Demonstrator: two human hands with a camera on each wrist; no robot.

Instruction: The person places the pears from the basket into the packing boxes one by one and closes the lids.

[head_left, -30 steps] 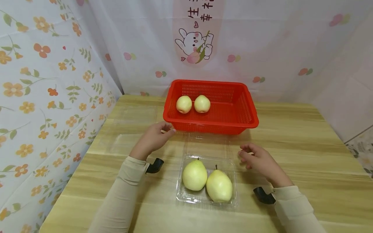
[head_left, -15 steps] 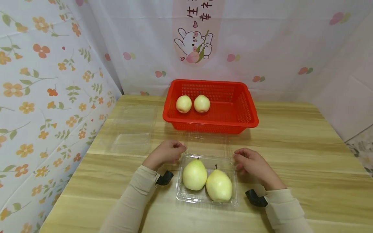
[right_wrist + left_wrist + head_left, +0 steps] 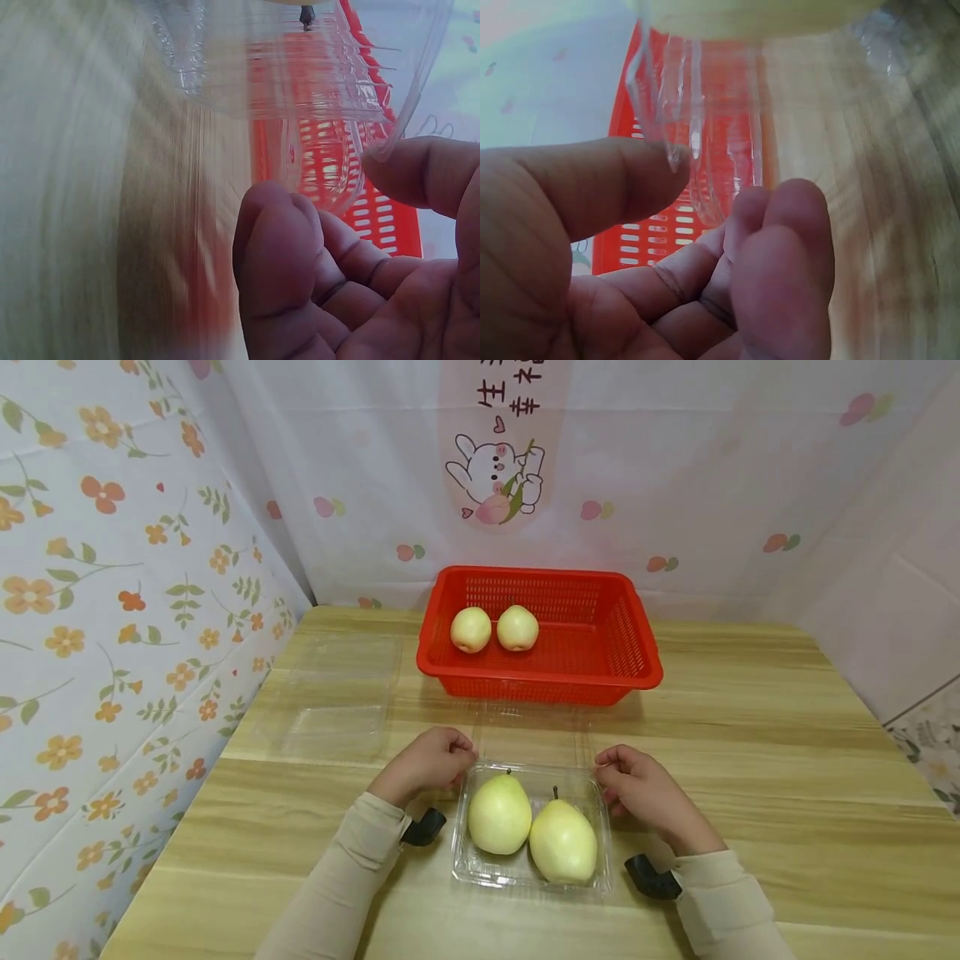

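A clear plastic clamshell box [image 3: 498, 883] lies on the table with its lid [image 3: 534, 735] folded back towards the basket. Two yellow-green pears, the left pear [image 3: 499, 815] and the right pear [image 3: 563, 843], sit side by side in it. My left hand [image 3: 431, 762] is at the box's far left corner; in the left wrist view its thumb [image 3: 649, 176] and curled fingers pinch the plastic edge. At the far right corner, my right hand [image 3: 637, 789] grips the edge likewise, its thumb [image 3: 420, 169] against the plastic.
Behind the box stands a red slotted basket [image 3: 592, 652] holding two pale pears [image 3: 495, 629] on its left side. Another clear plastic box [image 3: 337, 727] lies on the table at the left. A printed cloth [image 3: 660, 468] hangs along the back edge.
My left hand has come from beside the red basket down to the box's far left corner. My right hand has moved left onto the far right corner. Pears and basket stay put.
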